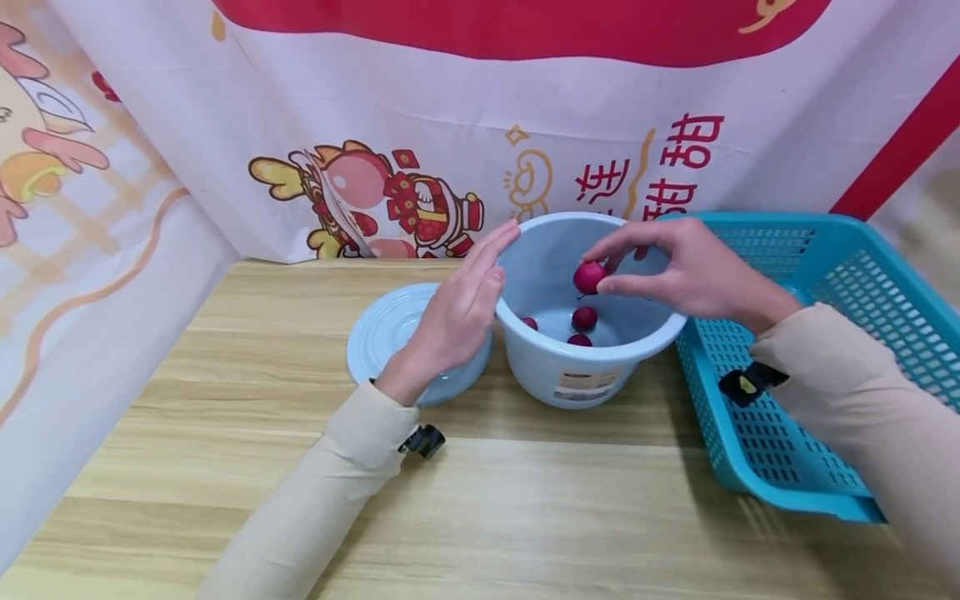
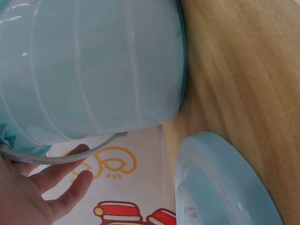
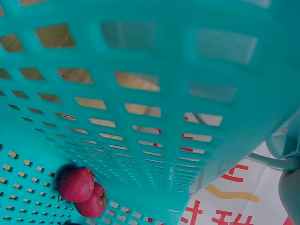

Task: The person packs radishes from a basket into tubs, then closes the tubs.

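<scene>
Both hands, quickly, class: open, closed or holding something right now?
Left hand: open, touching the bucket.
Right hand: holding a radish.

- We can't read the tiny label (image 1: 587, 381) on the bucket (image 1: 531, 371).
- The left hand (image 1: 453, 319) hides part of the lid (image 1: 378, 337) from us.
- Our head view cuts off the basket (image 1: 795, 497).

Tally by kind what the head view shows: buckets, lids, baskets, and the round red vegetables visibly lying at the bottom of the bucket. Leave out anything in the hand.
Bucket: 1
Lid: 1
Basket: 1
Round red vegetables: 3
Total: 6
</scene>
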A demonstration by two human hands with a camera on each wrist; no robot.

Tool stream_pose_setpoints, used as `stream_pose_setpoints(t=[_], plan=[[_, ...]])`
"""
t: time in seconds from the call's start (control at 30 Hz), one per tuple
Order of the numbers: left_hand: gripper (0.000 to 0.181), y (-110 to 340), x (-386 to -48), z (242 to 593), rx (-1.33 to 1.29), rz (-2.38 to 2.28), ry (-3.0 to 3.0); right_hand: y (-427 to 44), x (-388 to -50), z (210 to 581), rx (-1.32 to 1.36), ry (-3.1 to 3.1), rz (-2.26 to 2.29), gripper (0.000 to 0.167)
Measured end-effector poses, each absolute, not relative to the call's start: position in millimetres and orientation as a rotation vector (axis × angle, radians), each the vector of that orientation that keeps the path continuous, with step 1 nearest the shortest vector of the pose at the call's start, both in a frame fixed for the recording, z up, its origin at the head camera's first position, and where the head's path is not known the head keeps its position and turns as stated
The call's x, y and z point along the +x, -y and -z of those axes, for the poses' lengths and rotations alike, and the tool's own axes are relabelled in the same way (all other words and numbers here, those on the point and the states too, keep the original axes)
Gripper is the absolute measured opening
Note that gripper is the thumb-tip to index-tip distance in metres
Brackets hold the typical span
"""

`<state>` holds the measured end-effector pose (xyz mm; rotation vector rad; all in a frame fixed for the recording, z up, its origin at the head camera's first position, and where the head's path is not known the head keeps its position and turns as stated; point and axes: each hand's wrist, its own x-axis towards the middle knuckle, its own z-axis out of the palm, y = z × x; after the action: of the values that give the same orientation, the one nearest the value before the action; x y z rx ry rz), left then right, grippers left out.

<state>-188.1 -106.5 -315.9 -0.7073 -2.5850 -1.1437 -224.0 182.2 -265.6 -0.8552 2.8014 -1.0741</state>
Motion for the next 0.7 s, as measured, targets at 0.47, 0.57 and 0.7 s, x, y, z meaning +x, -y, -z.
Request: stream_pose_setpoints(t=[0.47, 0.57, 0.7], plan=[[0.058, 106.6, -188.2, 317.2, -0.713, 1.153, 2.581, -182.7, -223.9, 266.1, -0.874, -2.796, 1.070, 0.045], [0.058, 106.6, -188.6, 317.5, -0.717, 1.152, 2.578, -182.7, -223.8, 266.1, -0.875, -2.792, 1.074, 0.045], [0.058, 106.5, -188.8, 317.5, -0.721, 1.151, 2.572, -182.4, -223.9, 266.4, -0.877, -2.783, 1.082, 0.043]])
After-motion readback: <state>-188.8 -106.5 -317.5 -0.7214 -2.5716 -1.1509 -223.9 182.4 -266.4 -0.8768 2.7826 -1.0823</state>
